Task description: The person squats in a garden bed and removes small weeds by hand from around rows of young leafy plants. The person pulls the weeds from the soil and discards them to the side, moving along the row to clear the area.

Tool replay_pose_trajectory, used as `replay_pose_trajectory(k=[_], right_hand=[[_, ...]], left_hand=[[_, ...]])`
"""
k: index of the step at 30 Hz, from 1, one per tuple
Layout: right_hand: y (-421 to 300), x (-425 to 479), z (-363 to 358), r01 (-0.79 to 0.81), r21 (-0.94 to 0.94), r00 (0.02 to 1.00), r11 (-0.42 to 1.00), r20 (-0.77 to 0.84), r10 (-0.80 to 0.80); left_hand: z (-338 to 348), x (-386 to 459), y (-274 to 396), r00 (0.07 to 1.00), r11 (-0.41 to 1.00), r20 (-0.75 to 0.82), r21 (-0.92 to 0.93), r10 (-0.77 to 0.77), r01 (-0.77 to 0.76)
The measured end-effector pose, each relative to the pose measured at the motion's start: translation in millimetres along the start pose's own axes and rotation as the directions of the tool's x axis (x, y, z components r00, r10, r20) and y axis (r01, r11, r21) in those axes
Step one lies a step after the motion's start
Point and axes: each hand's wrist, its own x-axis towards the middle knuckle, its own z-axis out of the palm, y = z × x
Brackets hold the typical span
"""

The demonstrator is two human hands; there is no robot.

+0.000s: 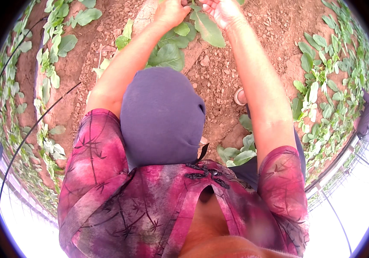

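Note:
Both my hands are at the top edge of the view, over a low plant with broad green leaves. My left hand (172, 13) is bent inward beside a thin stem, its fingers partly hidden and cut off by the frame. My right hand (222, 13) is turned palm up with its fingers curled toward the same stem. Between them a long green leaf (208, 28) hangs down. More rounded leaves (168, 55) spread under my left wrist. Whether either hand grips the stem cannot be seen.
My bent knee in purple-grey cloth (163, 119) rises between my arms. Dry, crumbly brown soil (216, 69) surrounds the plant. Leafy rows run along the left (50, 64) and right (320, 84). A thin dark hoop (39, 119) arcs at left. Other people (365, 113) show at the rims.

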Motion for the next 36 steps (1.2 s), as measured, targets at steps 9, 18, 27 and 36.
replay_pose_trajectory(k=[9, 18, 27, 36], right_hand=[[-1, -1, -10, -0.005, -0.041, 1.0, 0.999, 0.004, 0.005], [3, -44, 6, 0.049, -0.339, 0.999, 0.94, 0.014, -0.047], [15, -86, -32, 0.236, -0.79, 0.972, 0.566, 0.206, -0.117], [-148, -259, -158, 0.004, -1.0, 0.999, 0.018, 0.005, 0.032]], left_hand=[[14, -2, 11, 0.999, 0.999, -0.053, 0.049, 0.009, -0.006], [24, 10, -7, 0.989, 0.998, -0.14, 0.03, 0.057, -0.053], [-15, -2, -6, 1.0, 0.999, -0.007, 0.035, -0.015, 0.015], [-139, -122, -222, 0.924, 0.948, -0.221, -0.126, -0.314, 0.292]])
